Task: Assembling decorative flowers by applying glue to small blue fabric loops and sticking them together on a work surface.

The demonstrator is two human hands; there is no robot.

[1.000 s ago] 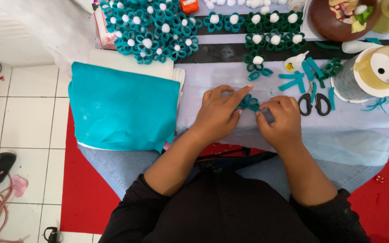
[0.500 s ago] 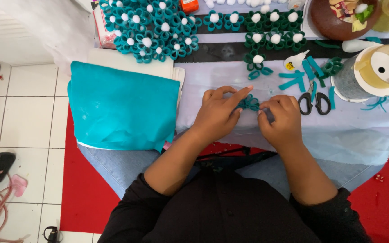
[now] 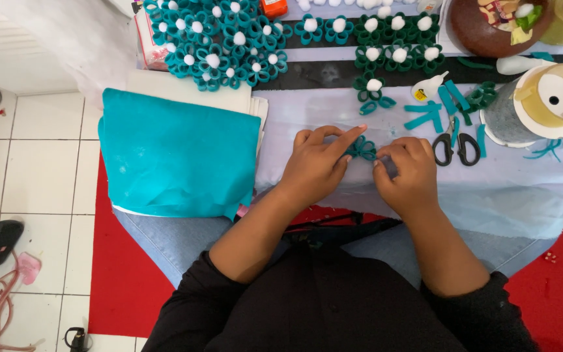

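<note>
Flower [image 3: 362, 148] between both hands' fingertips.

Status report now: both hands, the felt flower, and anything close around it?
Left hand and right hand both pinch the dark teal felt flower on the white cloth. Scissors lie right of it, apart. Folded teal felt lies left.

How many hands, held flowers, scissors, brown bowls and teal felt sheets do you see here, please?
Left hand, right hand: 2
Held flower: 1
Scissors: 1
Brown bowl: 1
Teal felt sheet: 1
Total: 6
</note>
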